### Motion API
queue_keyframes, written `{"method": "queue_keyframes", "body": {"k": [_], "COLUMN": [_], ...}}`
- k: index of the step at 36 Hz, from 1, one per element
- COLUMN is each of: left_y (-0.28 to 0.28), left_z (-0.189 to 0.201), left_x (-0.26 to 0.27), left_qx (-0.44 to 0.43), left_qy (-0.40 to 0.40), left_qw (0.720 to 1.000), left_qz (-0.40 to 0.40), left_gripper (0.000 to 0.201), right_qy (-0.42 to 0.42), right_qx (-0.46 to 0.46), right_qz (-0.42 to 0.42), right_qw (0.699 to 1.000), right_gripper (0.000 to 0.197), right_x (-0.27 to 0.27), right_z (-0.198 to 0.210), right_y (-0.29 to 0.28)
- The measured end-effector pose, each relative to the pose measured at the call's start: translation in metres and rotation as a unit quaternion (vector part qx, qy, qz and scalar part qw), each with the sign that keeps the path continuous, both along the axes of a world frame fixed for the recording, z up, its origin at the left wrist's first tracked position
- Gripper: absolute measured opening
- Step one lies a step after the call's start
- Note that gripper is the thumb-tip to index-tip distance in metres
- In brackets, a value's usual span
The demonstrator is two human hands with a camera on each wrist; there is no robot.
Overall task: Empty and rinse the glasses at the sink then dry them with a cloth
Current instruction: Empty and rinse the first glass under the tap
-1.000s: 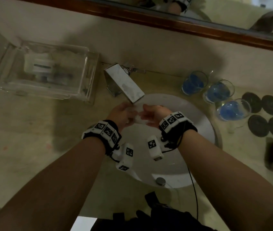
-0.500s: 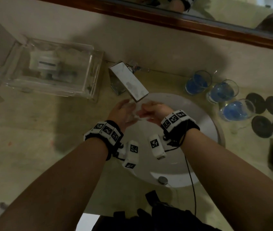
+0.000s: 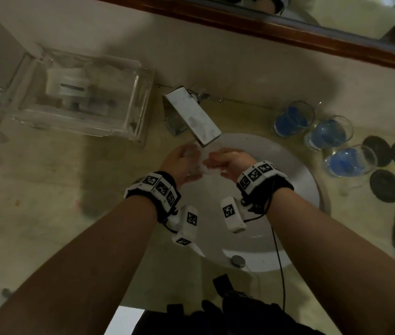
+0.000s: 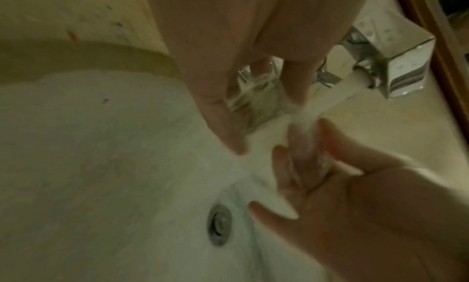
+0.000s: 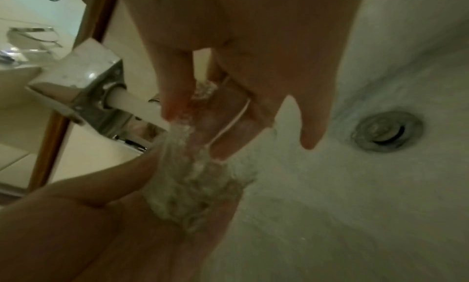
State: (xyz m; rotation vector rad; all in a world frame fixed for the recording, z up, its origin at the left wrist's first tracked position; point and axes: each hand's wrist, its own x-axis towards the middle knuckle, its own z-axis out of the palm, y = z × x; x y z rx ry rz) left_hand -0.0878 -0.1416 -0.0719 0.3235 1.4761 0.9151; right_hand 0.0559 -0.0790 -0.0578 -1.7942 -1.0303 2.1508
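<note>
Now glass (image 4: pixel 256 99) within left hand (image 3: pixel 182 163)

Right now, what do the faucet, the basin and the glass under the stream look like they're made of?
Faucet: looks like polished chrome metal; flat mirror-like faces with water spots.
Basin: probably glazed white ceramic; smooth, uniform, softly glossy, with a metal drain.
Glass in the left hand: clear glass or possibly hard plastic; transparent, fingers visible through it.

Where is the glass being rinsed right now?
In the head view the glass is over the sink, just under the tap, held by the left hand with the right hand beside it.
</note>
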Motion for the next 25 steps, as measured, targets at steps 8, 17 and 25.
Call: {"method": "queue_keyframes", "body": {"k": [8,17,25], "left_y": [0.005,0.006,-0.001], "left_z": [-0.001,0.010,-0.002], "left_x": [-0.001,0.003,0.003], "left_qx": [-0.025,-0.076,-0.059], "left_qy": [0.022,-0.084,-0.051], "left_qw": [0.999,0.993,0.996], "left_qz": [-0.029,-0.041,0.038], "left_gripper": [0.030,0.030,0.042], "right_qy": [-0.017,-0.177,-0.153], "right_qx": [0.097,0.315,0.331], "right_qz": [0.016,0.350,0.059], "right_qw": [0.995,0.864,0.929], "right_gripper": [0.014,0.021,0.015], "right_x": [-0.011,-0.022,-0.009], "right_z": [0.006,0.025,0.027], "right_y": [-0.001,-0.019,-0.011]}}
